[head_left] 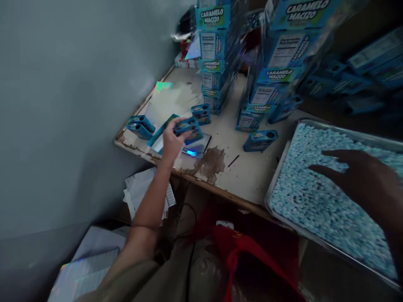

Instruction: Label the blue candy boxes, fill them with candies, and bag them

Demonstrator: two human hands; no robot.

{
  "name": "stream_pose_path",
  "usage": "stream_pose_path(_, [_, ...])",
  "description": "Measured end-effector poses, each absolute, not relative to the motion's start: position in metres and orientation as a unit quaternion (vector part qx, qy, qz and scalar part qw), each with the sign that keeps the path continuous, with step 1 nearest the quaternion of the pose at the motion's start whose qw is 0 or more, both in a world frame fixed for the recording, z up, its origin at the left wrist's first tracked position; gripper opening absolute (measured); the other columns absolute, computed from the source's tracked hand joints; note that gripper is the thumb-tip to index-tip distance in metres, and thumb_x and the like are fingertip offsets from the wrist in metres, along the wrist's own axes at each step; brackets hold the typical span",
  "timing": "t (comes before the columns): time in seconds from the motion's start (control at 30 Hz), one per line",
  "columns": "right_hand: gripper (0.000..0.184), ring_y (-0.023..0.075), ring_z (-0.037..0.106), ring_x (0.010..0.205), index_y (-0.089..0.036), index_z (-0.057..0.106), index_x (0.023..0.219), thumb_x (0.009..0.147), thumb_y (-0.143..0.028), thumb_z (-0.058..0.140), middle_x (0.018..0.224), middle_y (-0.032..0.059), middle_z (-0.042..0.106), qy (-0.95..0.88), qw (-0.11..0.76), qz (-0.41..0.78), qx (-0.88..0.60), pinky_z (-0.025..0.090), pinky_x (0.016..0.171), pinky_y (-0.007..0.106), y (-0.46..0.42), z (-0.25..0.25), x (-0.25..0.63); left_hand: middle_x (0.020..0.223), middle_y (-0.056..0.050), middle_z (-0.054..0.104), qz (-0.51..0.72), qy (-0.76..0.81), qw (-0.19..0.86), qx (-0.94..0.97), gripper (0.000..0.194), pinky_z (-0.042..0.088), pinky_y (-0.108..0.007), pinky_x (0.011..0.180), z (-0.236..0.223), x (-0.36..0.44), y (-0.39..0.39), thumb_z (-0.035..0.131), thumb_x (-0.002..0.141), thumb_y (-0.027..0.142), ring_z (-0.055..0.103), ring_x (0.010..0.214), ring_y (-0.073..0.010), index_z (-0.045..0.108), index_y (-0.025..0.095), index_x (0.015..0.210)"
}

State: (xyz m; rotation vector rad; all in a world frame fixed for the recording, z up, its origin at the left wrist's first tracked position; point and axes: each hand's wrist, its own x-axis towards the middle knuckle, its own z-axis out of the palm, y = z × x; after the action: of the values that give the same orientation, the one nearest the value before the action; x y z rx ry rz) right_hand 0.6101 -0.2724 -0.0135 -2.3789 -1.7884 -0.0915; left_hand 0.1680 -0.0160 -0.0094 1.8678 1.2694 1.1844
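My left hand (171,141) is closed around a small blue candy box (190,128), which it holds at the digital scale (204,143) with a lit blue display (190,152). Whether the box rests on the scale I cannot tell. Over the metal tray (270,188) on the right, my right hand (362,178) hovers with thumb and fingers apart and nothing visible in it. Small pale-blue candies (302,176) fill that tray. Close behind the scale stands another small blue box (201,114), and a further one (260,141) stands left of the tray.
Two tall stacks of blue cartons marked Caramelo Macizo, left (211,65) and right (277,74), rise at the back in clear plastic. Small boxes (140,126) sit at the table's left corner. More blue boxes (343,84) lie back right. Below are white cardboard sheets (141,188).
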Motion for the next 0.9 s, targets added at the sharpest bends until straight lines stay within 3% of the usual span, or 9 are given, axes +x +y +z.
stream_pose_path(0.07, [0.072, 0.036, 0.077, 0.097, -0.029, 0.067, 0.147, 0.102, -0.081, 0.047, 0.139, 0.0228, 0.075, -0.602, 0.143, 0.014, -0.785, 0.061, 0.082, 0.053, -0.255, -0.009, 0.59, 0.118, -0.008, 0.077, 0.465, 0.494, 0.27, 0.684, 0.046, 0.063, -0.05, 0.109, -0.002, 0.151, 0.011, 0.089, 0.081, 0.02, 0.077, 0.111, -0.029, 0.071, 0.022, 0.123])
stream_pose_path(0.17, [0.07, 0.0427, 0.055, 0.15, -0.014, 0.053, 0.163, 0.102, -0.047, 0.065, 0.165, 0.0257, 0.056, -0.681, 0.157, -0.018, -0.716, 0.049, 0.12, 0.055, -0.204, 0.004, 0.551, 0.116, -0.007, 0.076, 0.476, 0.504, 0.258, 0.673, 0.046, 0.063, -0.046, 0.109, 0.004, 0.139, 0.024, 0.089, 0.081, 0.02, 0.076, 0.109, -0.0279, 0.07, 0.022, 0.124])
stream_pose_path(0.23, [0.071, 0.0464, 0.05, 0.153, -0.01, 0.055, 0.162, 0.097, -0.03, 0.073, 0.163, 0.0275, 0.057, -0.708, 0.123, 0.012, -0.695, 0.045, 0.123, 0.059, -0.17, 0.009, 0.535, 0.115, -0.006, 0.076, 0.47, 0.512, 0.254, 0.673, 0.048, 0.063, -0.044, 0.107, 0.003, 0.131, 0.014, 0.088, 0.08, 0.019, 0.076, 0.108, -0.0271, 0.07, 0.022, 0.124])
stream_pose_path(0.3, [0.06, 0.0459, 0.063, 0.139, -0.01, 0.066, 0.151, 0.093, -0.022, 0.078, 0.148, 0.0263, 0.069, -0.697, 0.114, 0.084, -0.703, 0.051, 0.116, 0.059, -0.148, 0.012, 0.526, 0.115, -0.005, 0.076, 0.456, 0.53, 0.239, 0.674, 0.048, 0.062, -0.043, 0.108, -0.002, 0.119, -0.005, 0.088, 0.078, 0.017, 0.075, 0.108, -0.0271, 0.071, 0.022, 0.123])
stream_pose_path(0.37, [0.048, 0.0427, 0.071, 0.126, -0.013, 0.076, 0.137, 0.09, -0.023, 0.084, 0.136, 0.0229, 0.076, -0.669, 0.161, 0.137, -0.713, 0.055, 0.11, 0.057, -0.135, 0.016, 0.516, 0.116, -0.005, 0.077, 0.44, 0.552, 0.22, 0.673, 0.047, 0.06, -0.044, 0.11, -0.012, 0.106, -0.024, 0.087, 0.076, 0.017, 0.074, 0.111, -0.0278, 0.073, 0.023, 0.12])
stream_pose_path(0.5, [0.042, 0.0381, 0.072, 0.123, -0.02, 0.08, 0.126, 0.087, -0.033, 0.091, 0.13, 0.0139, 0.079, -0.661, 0.315, 0.17, -0.659, 0.055, 0.114, 0.057, -0.111, 0.028, 0.463, 0.117, -0.007, 0.076, 0.431, 0.581, 0.215, 0.656, 0.046, 0.06, -0.044, 0.11, -0.039, 0.087, -0.046, 0.083, 0.077, 0.019, 0.074, 0.113, -0.0281, 0.073, 0.023, 0.122])
stream_pose_path(0.67, [0.031, 0.0351, 0.07, 0.128, -0.025, 0.08, 0.104, 0.077, -0.016, 0.092, 0.113, 0.0039, 0.081, -0.653, 0.373, 0.262, -0.605, 0.049, 0.124, 0.055, -0.057, 0.021, 0.37, 0.125, -0.008, 0.076, 0.448, 0.58, 0.18, 0.656, 0.048, 0.058, -0.046, 0.112, -0.054, 0.081, -0.043, 0.082, 0.078, 0.02, 0.073, 0.118, -0.0298, 0.073, 0.024, 0.125])
stream_pose_path(0.73, [0.032, 0.0351, 0.069, 0.131, -0.024, 0.08, 0.107, 0.078, -0.016, 0.092, 0.118, 0.0043, 0.081, -0.645, 0.364, 0.275, -0.613, 0.047, 0.127, 0.056, -0.045, 0.015, 0.35, 0.124, -0.009, 0.077, 0.456, 0.574, 0.158, 0.662, 0.046, 0.058, -0.045, 0.112, -0.054, 0.079, -0.039, 0.082, 0.079, 0.018, 0.073, 0.119, -0.03, 0.074, 0.025, 0.123])
stream_pose_path(0.9, [0.044, 0.0315, 0.063, 0.139, -0.023, 0.074, 0.137, 0.097, -0.039, 0.082, 0.149, 0.0139, 0.071, -0.665, 0.396, 0.221, -0.594, 0.045, 0.128, 0.05, -0.071, 0.006, 0.379, 0.124, -0.011, 0.078, 0.463, 0.576, 0.143, 0.659, 0.045, 0.058, -0.047, 0.111, -0.061, 0.072, -0.029, 0.083, 0.08, 0.016, 0.074, 0.118, -0.0311, 0.075, 0.023, 0.125])
